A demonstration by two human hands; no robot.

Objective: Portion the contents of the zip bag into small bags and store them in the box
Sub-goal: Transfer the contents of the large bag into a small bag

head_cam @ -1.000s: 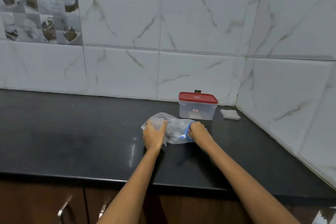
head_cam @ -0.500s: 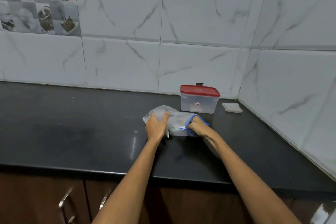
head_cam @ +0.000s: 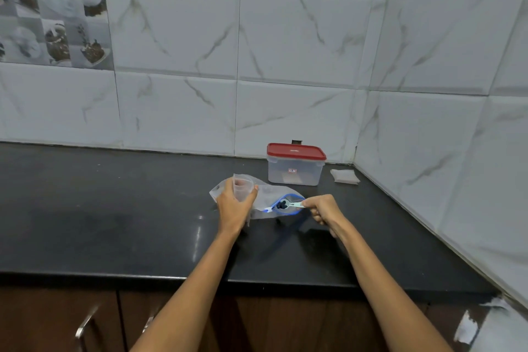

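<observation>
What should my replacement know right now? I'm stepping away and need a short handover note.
Left hand: grip on a small clear plastic cup, held over the clear zip bag with blue seal.
Right hand: grip on a pale spoon, its bowl at the bag's open mouth.
Clear box with red lid stands closed behind; stack of small bags lies to its right on the black counter.
Done: zip bag opened.
Left: all portioning, bagging, boxing.

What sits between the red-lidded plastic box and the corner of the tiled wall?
In the head view, a small stack of white bags lies flat on the black countertop, right of the red-lidded clear plastic box, apart from it.
</observation>
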